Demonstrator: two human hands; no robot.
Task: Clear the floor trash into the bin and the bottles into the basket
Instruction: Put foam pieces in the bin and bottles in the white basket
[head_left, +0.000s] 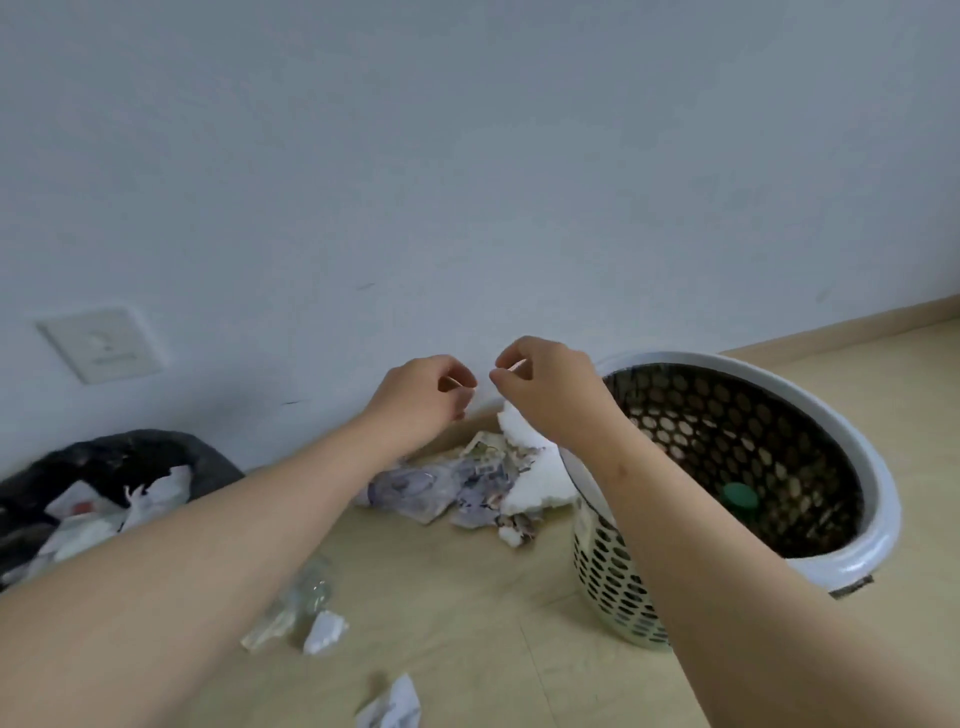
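My left hand (423, 397) and my right hand (545, 387) hover side by side above a heap of floor trash by the wall, fingers loosely curled and holding nothing. Under them lie a white foam chunk (535, 475) and crumpled printed plastic wrapping (441, 488). A perforated white basket (878, 483) stands at the right; a green bottle cap (740, 496) shows inside it. At the left, a bin lined with a black bag (130, 457) holds white paper scraps. Crushed clear plastic (291, 608), a small foam bit (324, 631) and a torn paper scrap (392, 704) lie nearer to me.
A pale wall rises just behind the trash, with a socket plate (101, 345) low at the left. Light wood-look flooring (467, 597) runs between bin and basket and on past the basket to the right.
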